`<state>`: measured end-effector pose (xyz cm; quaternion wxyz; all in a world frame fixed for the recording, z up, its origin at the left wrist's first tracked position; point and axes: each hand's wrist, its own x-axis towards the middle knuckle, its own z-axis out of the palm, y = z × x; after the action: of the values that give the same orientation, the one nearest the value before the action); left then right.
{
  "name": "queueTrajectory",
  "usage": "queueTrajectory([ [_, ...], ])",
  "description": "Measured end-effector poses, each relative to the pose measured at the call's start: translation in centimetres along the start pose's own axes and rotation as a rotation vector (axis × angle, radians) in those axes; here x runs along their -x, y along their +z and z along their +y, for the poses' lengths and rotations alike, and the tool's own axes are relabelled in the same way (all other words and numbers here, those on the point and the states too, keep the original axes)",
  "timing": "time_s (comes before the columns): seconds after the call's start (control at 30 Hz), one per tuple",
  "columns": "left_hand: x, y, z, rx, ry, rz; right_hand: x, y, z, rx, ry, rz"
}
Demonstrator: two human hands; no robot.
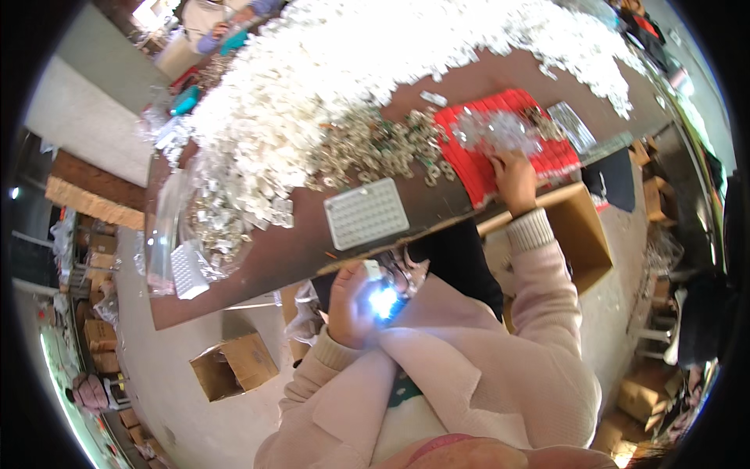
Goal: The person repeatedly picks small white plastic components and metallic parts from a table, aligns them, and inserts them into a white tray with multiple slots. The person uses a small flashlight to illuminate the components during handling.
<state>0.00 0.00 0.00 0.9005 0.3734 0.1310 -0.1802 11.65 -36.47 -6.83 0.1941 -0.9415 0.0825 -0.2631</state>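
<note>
My left hand [349,307] is close to my body, just in front of the table's near edge. Its fingers are curled round a small white piece [373,270], and a bright glare beside it hides the rest. My right hand [516,184] reaches over a red quilted cloth [469,173] on the table. Its fingertips are drawn together at the near edge of a heap of clear plastic pieces [494,131]; whatever they pinch is too small to tell. Between the hands lies a white tray with rows of small cells [366,216].
A large heap of white pieces [269,117] covers much of the brown table [258,275]. Small brass-coloured parts [375,148] lie along its near side. Cardboard boxes stand below, one open box [590,234] by my right arm and another [234,366] on the floor. Another person's hand [219,30] shows far left.
</note>
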Motion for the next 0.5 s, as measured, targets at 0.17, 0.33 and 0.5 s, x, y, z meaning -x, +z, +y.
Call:
queueTrajectory([
  [0.17, -0.5, -0.3, -0.1, -0.032, 0.003, 0.011, 0.3, -0.8, -1.1, -0.022, -0.114, 0.049],
  [0.33, -0.7, -0.1, -0.5, 0.019, 0.023, -0.062, 1.4, -0.4, -1.8, 0.070, -0.324, -0.011],
  [0.5, -0.7, 0.0, -0.3, 0.016, 0.034, -0.091, 0.9, -1.9, -4.3, -0.374, -0.027, 0.030],
])
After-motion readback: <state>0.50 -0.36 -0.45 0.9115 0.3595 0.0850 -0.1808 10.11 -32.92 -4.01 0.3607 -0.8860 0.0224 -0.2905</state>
